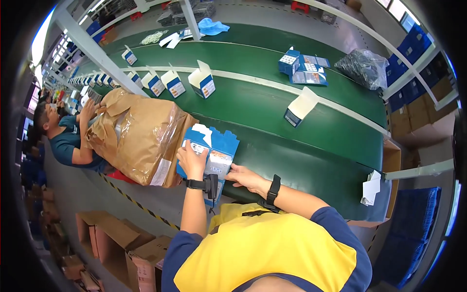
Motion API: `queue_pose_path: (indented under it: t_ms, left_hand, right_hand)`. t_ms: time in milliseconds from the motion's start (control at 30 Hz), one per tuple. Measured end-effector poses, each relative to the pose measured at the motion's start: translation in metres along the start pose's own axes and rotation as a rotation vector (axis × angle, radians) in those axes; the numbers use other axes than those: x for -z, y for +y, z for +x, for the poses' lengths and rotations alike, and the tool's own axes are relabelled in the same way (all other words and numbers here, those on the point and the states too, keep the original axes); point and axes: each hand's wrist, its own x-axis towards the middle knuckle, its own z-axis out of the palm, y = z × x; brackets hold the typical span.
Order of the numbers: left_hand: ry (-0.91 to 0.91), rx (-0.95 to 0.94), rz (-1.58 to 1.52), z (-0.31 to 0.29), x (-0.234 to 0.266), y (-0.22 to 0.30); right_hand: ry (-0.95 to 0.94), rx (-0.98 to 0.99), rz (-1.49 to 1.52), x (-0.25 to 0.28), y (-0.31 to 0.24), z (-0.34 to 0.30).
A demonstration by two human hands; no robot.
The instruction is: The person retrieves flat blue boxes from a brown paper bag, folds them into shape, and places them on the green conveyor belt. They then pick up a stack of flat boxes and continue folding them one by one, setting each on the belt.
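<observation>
Flattened blue-and-white cartons (224,146) lie at the near edge of the green conveyor, beside a big brown paper-wrapped bundle. My left hand (192,161) grips the left side of these cartons, thumb and fingers on a white printed part. At their right edge, my right hand (247,178) has its fingers curled against the cardboard, thumb on top; part of its fingers is hidden underneath. Black straps circle both wrists, and the left one carries a small black device. An opened small carton (300,108) stands on the belt ahead to the right, its white flap raised.
The brown bundle (141,131) stands at left, with a co-worker (68,134) beyond it. Several open cartons (202,82) line the belt. More flat cartons (309,68) and a plastic-wrapped dark bundle (364,68) lie farther back. White papers (371,188) rest at the right end.
</observation>
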Motion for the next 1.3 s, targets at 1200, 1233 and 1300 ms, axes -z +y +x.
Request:
queue_pose_path:
  t_ms: [1200, 1233, 1300]
  left_hand:
    - [-0.974, -0.167, -1.383, -0.077, -0.030, 0.176]
    - [-0.952, -0.158, -1.389, -0.080, -0.024, 0.180]
    - [-1.197, 0.072, -1.611, -0.097, -0.006, 0.189]
  right_hand:
    - [0.794, 0.796, -0.341, 0.089, 0.031, -0.159]
    - [0.784, 0.845, -0.472, 0.088, 0.030, -0.156]
    - [0.831, 0.809, -0.412, 0.104, 0.031, -0.152]
